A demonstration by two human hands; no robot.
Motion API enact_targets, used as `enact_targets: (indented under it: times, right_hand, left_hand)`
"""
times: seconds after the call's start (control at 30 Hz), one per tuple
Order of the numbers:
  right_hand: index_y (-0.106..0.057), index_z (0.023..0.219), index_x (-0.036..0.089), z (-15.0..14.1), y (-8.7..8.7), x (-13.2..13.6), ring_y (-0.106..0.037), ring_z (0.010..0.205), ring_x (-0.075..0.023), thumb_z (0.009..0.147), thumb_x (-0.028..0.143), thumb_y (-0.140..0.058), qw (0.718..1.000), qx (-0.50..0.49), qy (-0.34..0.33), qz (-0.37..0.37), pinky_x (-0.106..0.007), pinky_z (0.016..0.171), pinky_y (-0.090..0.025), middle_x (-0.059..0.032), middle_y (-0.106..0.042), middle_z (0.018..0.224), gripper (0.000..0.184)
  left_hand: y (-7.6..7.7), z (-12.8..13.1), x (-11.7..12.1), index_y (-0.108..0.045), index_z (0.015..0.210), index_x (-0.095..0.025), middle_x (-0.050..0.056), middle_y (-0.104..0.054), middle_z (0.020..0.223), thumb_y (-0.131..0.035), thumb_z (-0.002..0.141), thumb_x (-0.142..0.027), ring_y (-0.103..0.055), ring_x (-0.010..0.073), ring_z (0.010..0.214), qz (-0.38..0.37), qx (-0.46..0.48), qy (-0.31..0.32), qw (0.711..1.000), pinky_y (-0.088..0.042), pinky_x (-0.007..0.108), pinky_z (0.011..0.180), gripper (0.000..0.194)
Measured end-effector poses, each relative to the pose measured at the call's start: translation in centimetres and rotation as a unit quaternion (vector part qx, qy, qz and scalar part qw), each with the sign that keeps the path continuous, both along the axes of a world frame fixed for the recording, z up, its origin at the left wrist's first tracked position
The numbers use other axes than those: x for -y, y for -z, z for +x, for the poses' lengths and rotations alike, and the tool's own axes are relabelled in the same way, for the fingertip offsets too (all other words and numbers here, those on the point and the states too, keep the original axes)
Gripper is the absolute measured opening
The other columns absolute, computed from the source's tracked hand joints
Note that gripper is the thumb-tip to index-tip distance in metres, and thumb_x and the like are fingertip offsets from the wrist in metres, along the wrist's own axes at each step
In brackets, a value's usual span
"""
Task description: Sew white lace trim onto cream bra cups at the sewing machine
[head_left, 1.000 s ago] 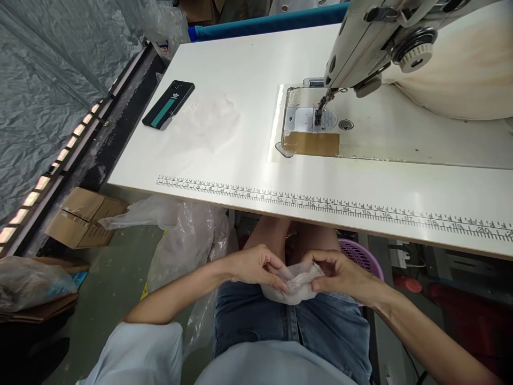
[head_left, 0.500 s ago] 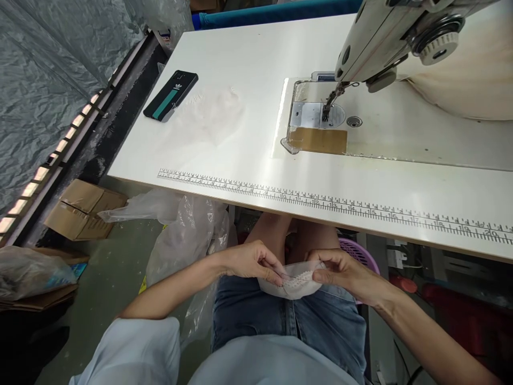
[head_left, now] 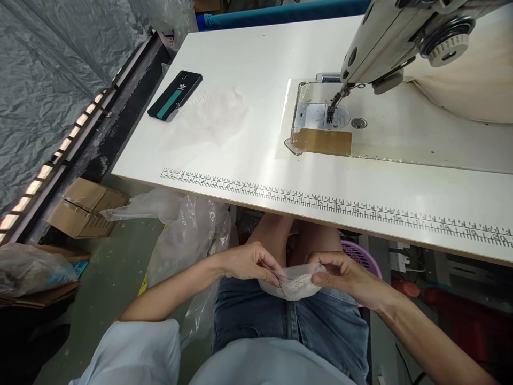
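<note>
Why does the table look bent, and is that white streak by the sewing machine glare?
Head view: the wide lens bows the table edge and its printed ruler; the streak beside the needle plate is glare; the left hand and right hand, pinching the white lace piece, sit in softer shade, reasonably sharp.

Qty per item, as visible:
Hands: 2, left hand [head_left: 250, 263] and right hand [head_left: 340, 274].
Lace piece [head_left: 297, 282]: 1, pinched betw. both hands.
Bench [head_left: 248, 53]: 1.
Sewing machine [head_left: 401, 37]: 1.
Phone [head_left: 175, 96]: 1.
Ruler strip [head_left: 336, 208]: 1, along bench edge.
Clear film [head_left: 216, 115]: 1, beside phone.
Cartons [head_left: 86, 208]: 2, on floor.
Basket [head_left: 358, 255]: 1, purple, under bench.
</note>
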State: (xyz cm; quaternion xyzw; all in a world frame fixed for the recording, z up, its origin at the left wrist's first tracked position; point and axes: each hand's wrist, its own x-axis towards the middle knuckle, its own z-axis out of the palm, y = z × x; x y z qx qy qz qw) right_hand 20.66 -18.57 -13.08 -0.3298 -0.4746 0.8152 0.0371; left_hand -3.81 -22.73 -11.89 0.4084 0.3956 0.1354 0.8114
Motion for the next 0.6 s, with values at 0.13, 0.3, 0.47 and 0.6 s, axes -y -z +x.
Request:
enact_targets:
  times: [0.13,0.3,0.47,0.6]
  right_hand:
    - [-0.066,0.077,0.019,-0.1,-0.1,0.0,-0.056,0.073,-0.0154,0.072,0.041,-0.07,1.0,0.006,-0.012,0.014,-0.026,0.067,-0.044,-0.0004,-0.061,0.075,0.024]
    - [-0.066,0.077,0.019,-0.3,-0.6,0.0,-0.057,0.073,-0.0155,0.072,0.04,-0.07,1.0,0.006,-0.014,0.007,-0.026,0.067,-0.044,-0.0007,-0.062,0.075,0.023]
    - [-0.067,0.079,0.018,-0.7,-1.2,0.3,-0.056,0.072,-0.0155,0.072,0.042,-0.071,1.0,0.003,-0.023,0.014,-0.025,0.066,-0.043,-0.0019,-0.062,0.076,0.025]
    - [-0.066,0.079,0.018,-0.9,-1.7,0.4,-0.055,0.071,-0.0161,0.071,0.048,-0.07,0.999,0.021,-0.03,0.033,-0.026,0.065,-0.043,-0.0025,-0.061,0.076,0.031]
  left_hand:
    - [-0.2,-0.1,0.1,-0.072,0.093,-0.015,0.005,-0.073,0.083,-0.075,0.066,-0.036,-0.066,0.0145,0.079,0.009,-0.011,0.009,1.0,-0.05,0.022,0.078,0.034]
    - [-0.3,-0.3,0.1,-0.071,0.098,-0.014,0.006,-0.073,0.086,-0.074,0.067,-0.038,-0.066,0.0145,0.078,0.017,-0.009,0.026,0.999,-0.05,0.021,0.075,0.04]
    - [-1.1,0.6,-0.2,-0.071,0.099,-0.014,0.003,-0.072,0.09,-0.077,0.063,-0.034,-0.065,0.0154,0.082,0.018,-0.006,0.034,0.999,-0.049,0.022,0.079,0.042]
    - [-1.3,1.6,-0.3,-0.074,0.089,-0.013,0.001,-0.071,0.074,-0.077,0.062,-0.036,-0.063,0.0127,0.07,0.003,-0.046,0.004,0.999,-0.047,0.019,0.066,0.035]
